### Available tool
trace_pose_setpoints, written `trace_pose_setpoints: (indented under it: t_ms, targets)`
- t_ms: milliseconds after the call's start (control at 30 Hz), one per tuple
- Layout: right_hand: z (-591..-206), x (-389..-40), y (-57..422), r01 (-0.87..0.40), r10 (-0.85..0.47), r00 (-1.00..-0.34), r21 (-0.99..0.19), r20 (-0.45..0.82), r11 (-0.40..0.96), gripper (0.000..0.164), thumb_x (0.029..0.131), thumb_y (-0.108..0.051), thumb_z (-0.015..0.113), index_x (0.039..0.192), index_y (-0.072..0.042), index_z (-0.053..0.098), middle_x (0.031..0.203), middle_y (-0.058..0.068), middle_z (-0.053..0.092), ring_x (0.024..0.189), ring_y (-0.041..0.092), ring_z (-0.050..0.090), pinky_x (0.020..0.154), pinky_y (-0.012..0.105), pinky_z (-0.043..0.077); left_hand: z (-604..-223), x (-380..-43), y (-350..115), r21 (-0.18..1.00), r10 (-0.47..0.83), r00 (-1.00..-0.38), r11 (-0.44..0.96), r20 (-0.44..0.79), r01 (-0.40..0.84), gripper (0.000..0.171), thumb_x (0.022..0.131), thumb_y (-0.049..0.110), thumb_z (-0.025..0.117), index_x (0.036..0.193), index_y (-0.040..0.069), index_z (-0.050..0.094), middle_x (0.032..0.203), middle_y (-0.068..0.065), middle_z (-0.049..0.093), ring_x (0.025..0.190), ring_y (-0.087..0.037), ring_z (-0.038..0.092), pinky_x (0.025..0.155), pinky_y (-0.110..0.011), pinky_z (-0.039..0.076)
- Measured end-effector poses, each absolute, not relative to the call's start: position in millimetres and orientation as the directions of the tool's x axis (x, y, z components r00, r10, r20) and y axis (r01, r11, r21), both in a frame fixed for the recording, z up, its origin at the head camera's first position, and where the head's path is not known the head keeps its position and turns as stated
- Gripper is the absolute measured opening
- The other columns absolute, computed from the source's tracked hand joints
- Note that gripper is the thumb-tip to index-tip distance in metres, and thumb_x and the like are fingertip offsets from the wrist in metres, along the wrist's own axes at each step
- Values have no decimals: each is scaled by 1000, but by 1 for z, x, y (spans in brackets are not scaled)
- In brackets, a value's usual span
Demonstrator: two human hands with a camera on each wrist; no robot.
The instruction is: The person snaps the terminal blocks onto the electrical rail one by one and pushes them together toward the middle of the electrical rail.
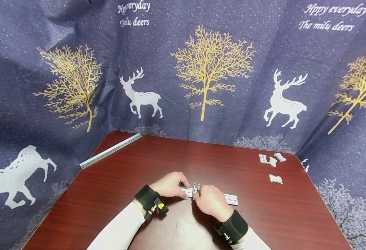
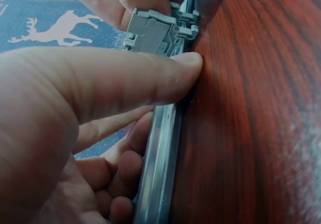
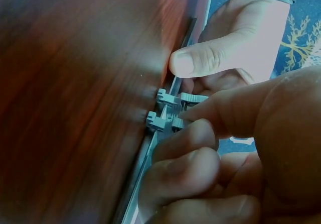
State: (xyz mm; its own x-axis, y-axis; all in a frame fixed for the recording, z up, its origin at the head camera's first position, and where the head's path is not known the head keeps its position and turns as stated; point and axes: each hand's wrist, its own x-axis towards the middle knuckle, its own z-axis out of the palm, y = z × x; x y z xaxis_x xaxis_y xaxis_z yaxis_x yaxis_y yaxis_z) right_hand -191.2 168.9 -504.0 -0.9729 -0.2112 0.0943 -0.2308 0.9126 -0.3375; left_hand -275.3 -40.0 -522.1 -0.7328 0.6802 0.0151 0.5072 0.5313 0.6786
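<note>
A short metal DIN rail [image 1: 232, 199] lies near the middle of the table. My left hand [image 1: 169, 184] grips it near its left end, the thumb [image 2: 173, 78] pressed along one edge and fingers curled on the other side. Two grey plastic rail clips [image 1: 196, 189] sit side by side on the rail, between the hands. My right hand [image 1: 212, 201] pinches the nearer clip [image 3: 156, 121] with its index finger and thumb, the other fingers folded. Beyond it, the second clip [image 3: 168, 98] stands close to the left thumb. The right fingers partly hide both clips.
A longer metal rail [image 1: 111, 150] lies along the table's left edge towards the back. Several loose pale clips [image 1: 275, 179] are scattered at the back right of the wooden table [image 1: 123, 177]. Behind it hangs a blue curtain [image 1: 170, 86] with deer and trees.
</note>
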Motion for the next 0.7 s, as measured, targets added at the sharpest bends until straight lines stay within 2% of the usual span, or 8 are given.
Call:
trace_pose_setpoints:
  t_ms: [200,700]
  targets:
    - [-505,-192,170,-236,-216,-972,-343,97,909,33,96,-17,72,68,-15,56,65,4,58,62,28,65,60,50,55,-523,-276,-40,680,681,-732,527,19,509,28,75,19,100,100,19,87,96,8,71,88,-12,61,81,-29,51]
    - [-504,-190,170,-249,-232,-968,-318,91,915,33,96,-19,72,68,-17,54,65,2,57,59,26,63,56,49,54,-526,-278,-40,666,688,-725,524,36,531,31,74,21,101,102,19,88,95,10,71,88,-8,61,83,-28,51]
